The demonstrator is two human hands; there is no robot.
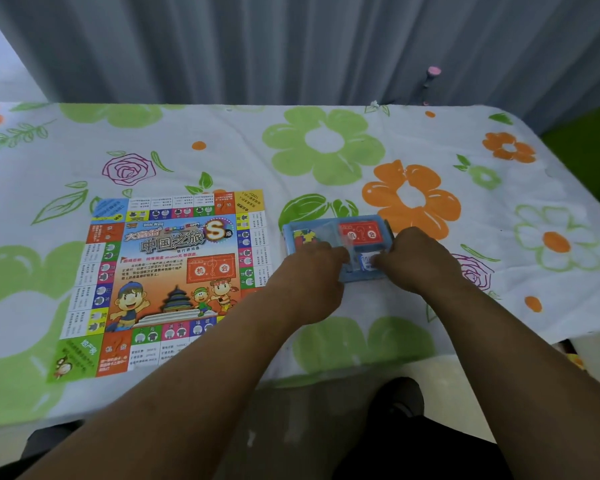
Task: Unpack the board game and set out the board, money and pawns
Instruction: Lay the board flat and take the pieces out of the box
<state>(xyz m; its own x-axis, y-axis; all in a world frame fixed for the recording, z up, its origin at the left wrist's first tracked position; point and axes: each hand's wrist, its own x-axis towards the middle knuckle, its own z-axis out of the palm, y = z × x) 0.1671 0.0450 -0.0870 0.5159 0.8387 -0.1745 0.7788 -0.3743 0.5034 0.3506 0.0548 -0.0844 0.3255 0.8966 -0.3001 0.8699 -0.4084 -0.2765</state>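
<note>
1. One blue game tray [359,277] lies flat on the table, just right of the board and a little nearer the far side than the board's middle.
2. Its far right compartment shows a red card stack [361,233]; the far left one holds small multicoloured pieces [303,237], too blurred to sort out.
3. A white-and-blue note [367,263] peeks out between the two hands; its print cannot be read, and the rest of the near compartments is covered.
4. The left hand [312,271] lies knuckles-up over the tray's near left part, the right hand [416,258] over its near right corner, fingertips meeting close to the note.
5. Both sets of fingers bend down out of sight, so whether either hand grips anything cannot be told.
6. The board [167,278] lies unfolded and flat, picture side up; the left forearm hides its near right corner.
7. A floral tablecloth [413,161] covers the table, with a grey curtain [257,46] behind.
</note>
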